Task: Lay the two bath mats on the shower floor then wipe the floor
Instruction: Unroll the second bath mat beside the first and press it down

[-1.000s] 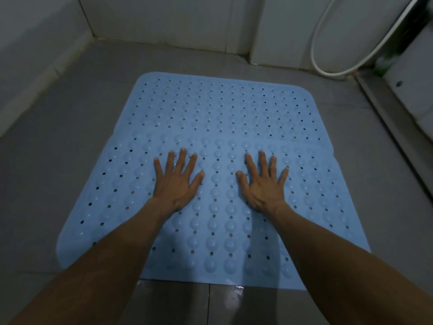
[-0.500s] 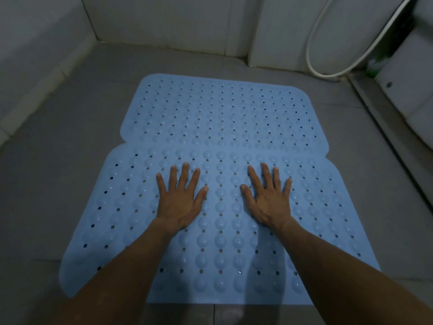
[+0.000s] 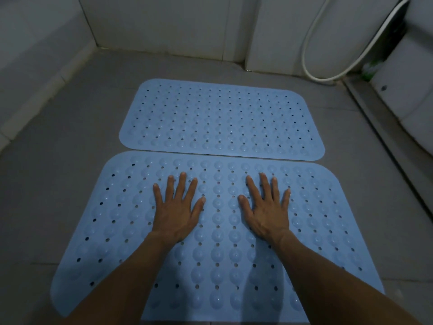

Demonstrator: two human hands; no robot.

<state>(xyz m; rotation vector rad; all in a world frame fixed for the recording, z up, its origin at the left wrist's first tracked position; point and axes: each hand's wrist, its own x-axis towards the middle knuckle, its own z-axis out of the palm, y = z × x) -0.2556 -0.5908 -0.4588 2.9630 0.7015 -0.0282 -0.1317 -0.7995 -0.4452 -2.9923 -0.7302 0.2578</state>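
Head view: the near light-blue perforated rubber bath mat (image 3: 218,249) is being pressed onto the grey tiled shower floor (image 3: 58,146). The left hand (image 3: 174,213) and the right hand (image 3: 269,213) are laid flat on it, palms down, fingers fully spread; nothing is gripped by either.

The step in hand is judged to be the seating of this mat. It is best done with weight carried straight down through the palms, so that the mat is not slid against its neighbour. Pressure should then be worked outward from the mat's centre towards its rounded corners, where no contact is made at present, so that trapped air or water can escape through the holes. The narrow seam at the mat's far edge should be kept even and free of overlap.

The near mat is seen as a rounded rectangle covered in rows of domed bumps with small round holes between them. It lies flat, with no curl visible at its edges. The far light-blue perforated rubber bath mat (image 3: 222,120), of the same pattern, lies just beyond the near mat's far edge, almost touching it and roughly parallel. Beyond that, to the right of the near mat, a white flexible shower hose (image 3: 309,52) hangs in a loop against the wall. Wiping is judged not yet begun; no cloth is in view.
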